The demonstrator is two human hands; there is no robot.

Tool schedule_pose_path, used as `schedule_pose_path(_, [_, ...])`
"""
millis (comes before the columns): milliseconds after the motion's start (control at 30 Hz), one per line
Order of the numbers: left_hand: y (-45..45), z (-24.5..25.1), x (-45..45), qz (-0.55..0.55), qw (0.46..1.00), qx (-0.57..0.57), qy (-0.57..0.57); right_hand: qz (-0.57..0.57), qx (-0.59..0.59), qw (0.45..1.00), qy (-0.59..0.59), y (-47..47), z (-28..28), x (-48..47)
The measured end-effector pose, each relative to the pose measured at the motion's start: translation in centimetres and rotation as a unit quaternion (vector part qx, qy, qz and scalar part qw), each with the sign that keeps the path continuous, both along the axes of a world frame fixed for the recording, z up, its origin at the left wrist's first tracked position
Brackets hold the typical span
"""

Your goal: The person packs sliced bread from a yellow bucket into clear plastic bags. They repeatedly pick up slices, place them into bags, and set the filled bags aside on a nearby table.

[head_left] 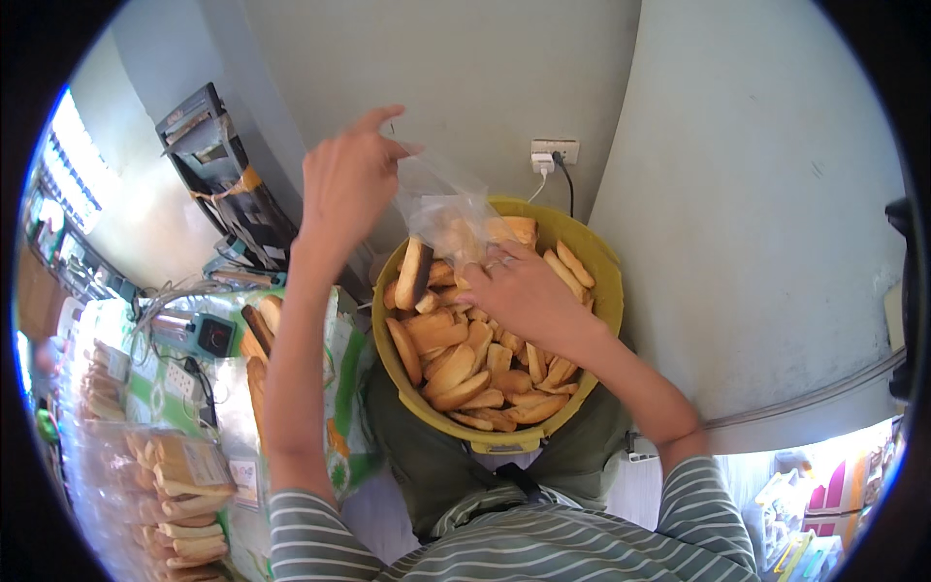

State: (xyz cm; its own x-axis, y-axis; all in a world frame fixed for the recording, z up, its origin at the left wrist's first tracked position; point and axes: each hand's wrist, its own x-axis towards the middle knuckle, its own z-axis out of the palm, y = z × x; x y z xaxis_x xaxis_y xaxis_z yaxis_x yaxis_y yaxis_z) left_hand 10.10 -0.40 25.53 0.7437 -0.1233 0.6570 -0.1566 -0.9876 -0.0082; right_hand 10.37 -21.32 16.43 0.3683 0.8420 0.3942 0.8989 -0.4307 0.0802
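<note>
A yellow plastic tub (pixel 385 378) full of toasted bread slices (pixel 451 371) stands between my knees. Over its far side, a clear plastic bag (pixel 436 182) stretches between my two hands. The bag's upper edge is at the thumb of my left hand (pixel 349 182), whose index finger points out to the right. Lower down, my right hand (pixel 527 295) grips the bag's lower part just above the bread. Something pale shows through the film there, but the bag and fingers blur it. One dark-crusted slice (pixel 413 273) leans upright beside the bag.
To the left, a table with a green-and-white cover (pixel 153 393) bears filled bread bags (pixel 182 480), a teal bag sealer (pixel 196 331), a power strip (pixel 182 382) and loose bread. A wall socket (pixel 556 151) with two plugs is behind the tub. A grey panel (pixel 742 218) rises at right.
</note>
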Motion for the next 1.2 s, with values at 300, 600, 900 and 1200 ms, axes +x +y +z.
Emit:
schedule_pose_path(300, [-12.9,-7.7,-5.7,-0.12,0.979,0.163,-0.004,0.08,0.428,0.862,0.258,1.8,-4.2,5.9])
schedule_pose_path(600, [-14.3,-11.9,-8.9,-0.195,0.974,0.054,0.102,-0.195,0.209,0.877,0.385,2.0,-10.2,11.4])
schedule_pose_path(900, [-7.6,-8.1,-11.2,-0.383,0.863,-0.276,0.18,-0.032,0.18,0.931,0.316,0.8,-8.3,2.1])
schedule_pose_path(1200, [-1.6,-11.6,-5.2,-0.23,0.816,-0.409,0.338,0.105,0.196,0.823,0.523,-1.5,-9.6,-2.8])
